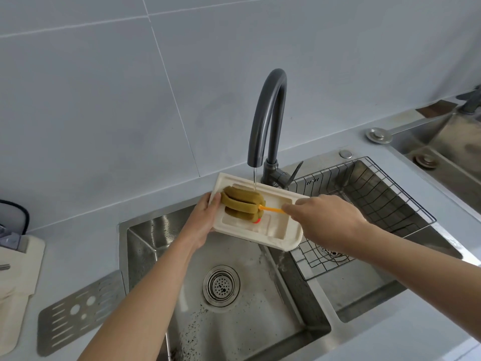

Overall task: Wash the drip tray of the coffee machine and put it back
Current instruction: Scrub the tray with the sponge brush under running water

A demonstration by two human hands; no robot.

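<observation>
Drip tray (pixel 279 231), cream-coloured, is held tilted above the left basin of the steel sink (pixel 145 246), under the dark tap (pixel 265 118), whose thin stream of water falls into it. The left hand (pixel 201 221) grips the tray's left edge, thumb curled over the rim. The right hand (pixel 329 221) is closed around the orange handle of a sponge brush (pixel 240 204), whose olive head lies inside the tray. A wire rack (pixel 364 204) sits in the right basin, just beside the tray
</observation>
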